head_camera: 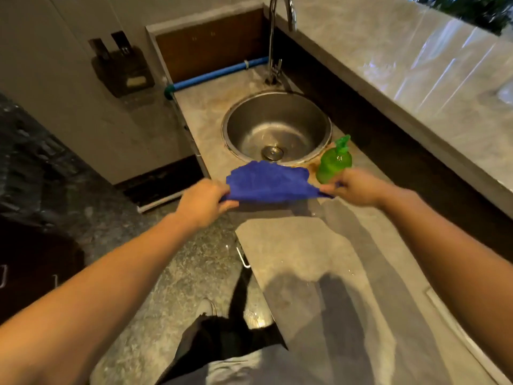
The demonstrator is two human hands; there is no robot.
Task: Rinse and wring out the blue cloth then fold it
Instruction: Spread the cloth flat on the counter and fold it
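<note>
The cloth's [268,182] end corners vanish inside the fingers of the left hand [204,202] and right hand [358,187]. Just beyond the right fingers, cloth and knuckles hide the bottle's [334,159] base. Far past them, the top edge cuts the tap's [271,37] arch.

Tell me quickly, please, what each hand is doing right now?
Left hand: closed, gripping the left end of the blue cloth.
Right hand: closed, pinching the cloth's right end.

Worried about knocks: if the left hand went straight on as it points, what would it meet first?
Likely the near rim of the sink, beyond the blue cloth the left hand grips; the green bottle stands right of that line. Depth unclear.
</note>
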